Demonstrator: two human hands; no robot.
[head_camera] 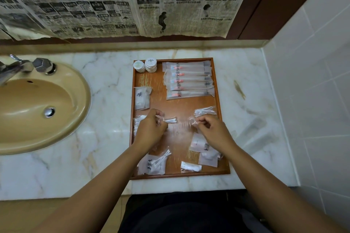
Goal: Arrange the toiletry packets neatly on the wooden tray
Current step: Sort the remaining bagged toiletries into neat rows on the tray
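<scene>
Wooden tray (220,117) on marble counter (106,85): left hand (149,130) is pinching a cotton-swab packet (170,120) at mid-tray; right hand (210,128) is pinching a floss-pick packet (193,121) (blurred), lying just beyond its fingertips.

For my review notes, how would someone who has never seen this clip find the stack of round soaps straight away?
Start at the rectangular wooden tray on the white marble counter, right of the tan oval sink. Go to the tray's far left corner. There two short stacks of round white wrapped soaps stand side by side; they are the only round items, everything else being flat or long packets.
</scene>
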